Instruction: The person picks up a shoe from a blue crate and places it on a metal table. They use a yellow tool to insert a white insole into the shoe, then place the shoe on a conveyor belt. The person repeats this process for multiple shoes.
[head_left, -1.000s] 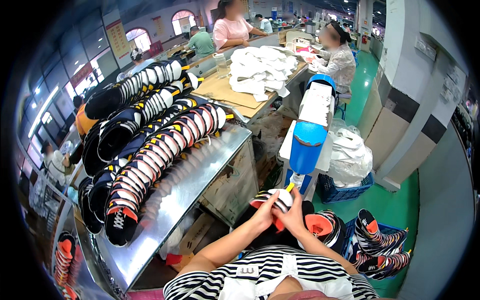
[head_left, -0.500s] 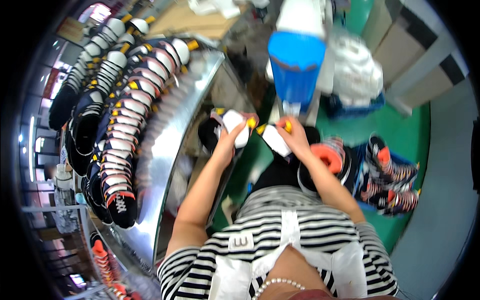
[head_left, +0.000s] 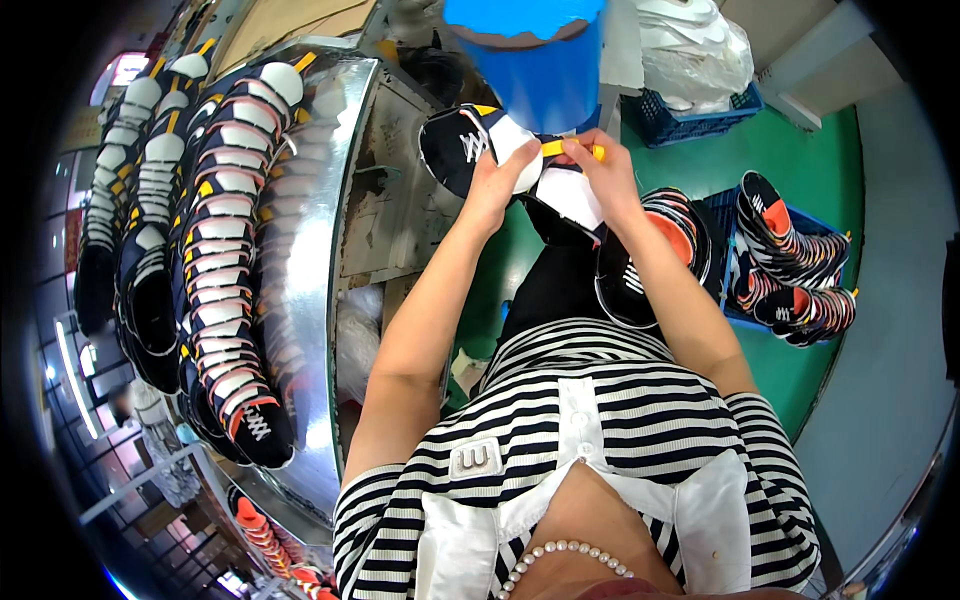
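My left hand (head_left: 495, 185) is closed on a black shoe upper (head_left: 455, 150), thumb on its white heel panel, its toe and white laces pointing left. My right hand (head_left: 607, 178) pinches a yellow pull tab (head_left: 556, 148) beside that heel. Below the tab, between my hands, hangs another white panel (head_left: 572, 198) with dark edging; I cannot tell whether it belongs to the same upper. Under my right forearm lie several nested uppers (head_left: 635, 275) with coral lining, at my lap.
At left, long rows of nested uppers (head_left: 225, 250) lie on a shiny metal table (head_left: 340, 200). A blue bin (head_left: 540, 75) stands ahead. To the right are a blue crate (head_left: 715, 210) of uppers and another blue crate (head_left: 680, 122) with a plastic bag (head_left: 690, 60) on the green floor.
Both hands have moved forward and come closer together. The upper in my left hand has turned so its laces show, and my right fingers now stretch the yellow tab sideways.
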